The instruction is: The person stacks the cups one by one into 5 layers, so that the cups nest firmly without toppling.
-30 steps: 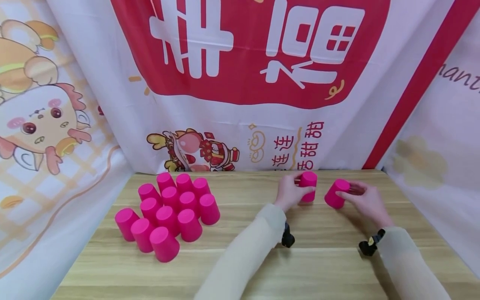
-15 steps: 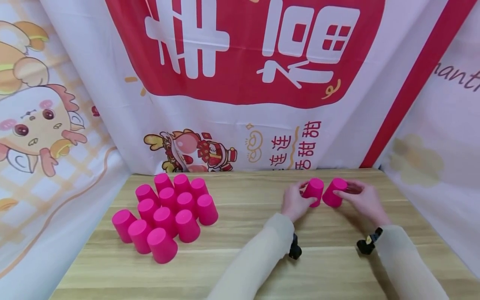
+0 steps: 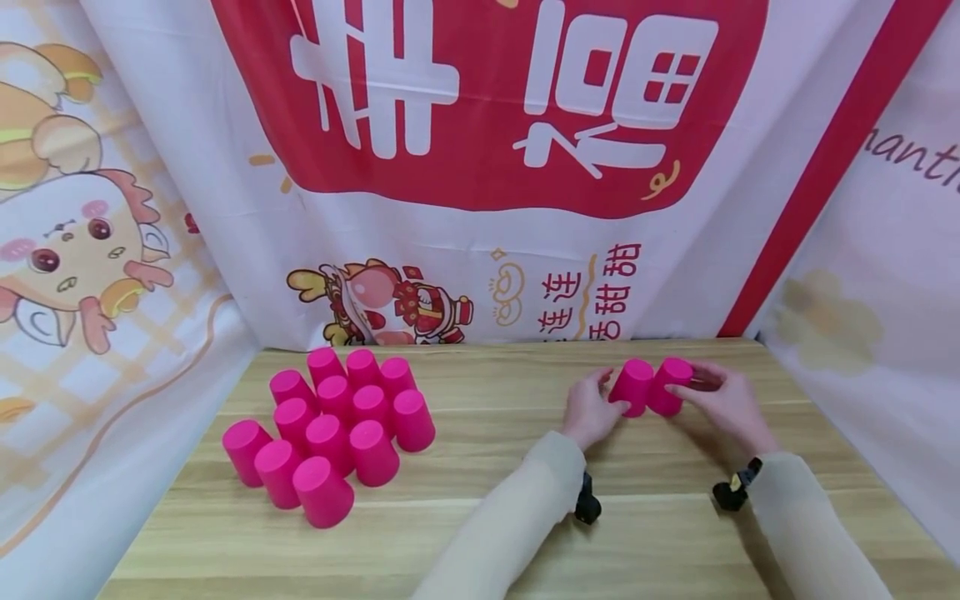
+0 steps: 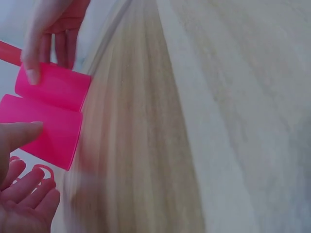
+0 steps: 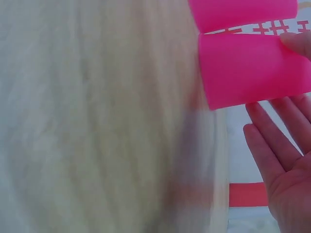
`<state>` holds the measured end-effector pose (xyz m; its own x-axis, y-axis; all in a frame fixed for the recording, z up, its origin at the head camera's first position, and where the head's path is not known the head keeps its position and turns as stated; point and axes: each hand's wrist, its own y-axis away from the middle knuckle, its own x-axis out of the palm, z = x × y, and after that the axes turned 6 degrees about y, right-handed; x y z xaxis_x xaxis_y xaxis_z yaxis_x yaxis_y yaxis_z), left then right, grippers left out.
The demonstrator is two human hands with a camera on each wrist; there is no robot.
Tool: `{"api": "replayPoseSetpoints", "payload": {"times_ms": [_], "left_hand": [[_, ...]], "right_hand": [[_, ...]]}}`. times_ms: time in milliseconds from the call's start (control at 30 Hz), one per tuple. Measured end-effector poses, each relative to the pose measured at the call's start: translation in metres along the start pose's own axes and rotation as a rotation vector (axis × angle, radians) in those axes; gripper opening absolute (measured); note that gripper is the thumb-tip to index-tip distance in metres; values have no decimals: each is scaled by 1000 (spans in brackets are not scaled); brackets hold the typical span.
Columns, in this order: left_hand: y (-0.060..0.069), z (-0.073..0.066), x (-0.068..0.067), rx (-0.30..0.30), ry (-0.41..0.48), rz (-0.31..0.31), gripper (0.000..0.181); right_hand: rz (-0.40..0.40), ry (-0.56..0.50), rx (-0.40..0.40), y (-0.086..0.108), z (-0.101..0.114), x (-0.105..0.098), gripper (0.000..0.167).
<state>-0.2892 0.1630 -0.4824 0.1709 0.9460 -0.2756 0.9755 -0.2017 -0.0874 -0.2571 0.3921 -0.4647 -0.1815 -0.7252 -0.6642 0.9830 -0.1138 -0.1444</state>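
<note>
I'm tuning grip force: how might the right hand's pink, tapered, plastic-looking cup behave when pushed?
The pink tapered cup probably slides before tipping, since its wider end faces down. Undented by the right hand, it looks stiff; its smooth surface may be slippery.

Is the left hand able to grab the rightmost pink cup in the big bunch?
Probably yes, though the left hand would likely need to let go of its held cup first. Only bare tabletop lies between it and that rightmost cup.
</note>
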Motion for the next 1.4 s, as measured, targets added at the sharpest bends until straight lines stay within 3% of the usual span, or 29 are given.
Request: {"api": "replayPoseSetpoints", "payload": {"times_ms": [167, 300, 533, 833, 1167, 1400], "left_hand": [[0, -2, -11, -6, 43, -17, 60], [-2, -5, -23, 22, 104, -40, 61], [-3, -17, -51, 110, 159, -41, 65], [2, -31, -85, 205, 221, -28, 68], [19, -38, -115, 247, 224, -17, 73], [40, -39, -136, 291, 232, -17, 70]], "right_hand": [[28, -54, 9, 5, 3, -3, 86], [24, -55, 26, 7, 12, -10, 88], [-29, -58, 34, 6, 38, -23, 89], [-74, -51, -29, 5, 67, -30, 86], [-66, -63, -88, 12, 99, -23, 85], [-23, -78, -90, 20, 118, -15, 84]]}}
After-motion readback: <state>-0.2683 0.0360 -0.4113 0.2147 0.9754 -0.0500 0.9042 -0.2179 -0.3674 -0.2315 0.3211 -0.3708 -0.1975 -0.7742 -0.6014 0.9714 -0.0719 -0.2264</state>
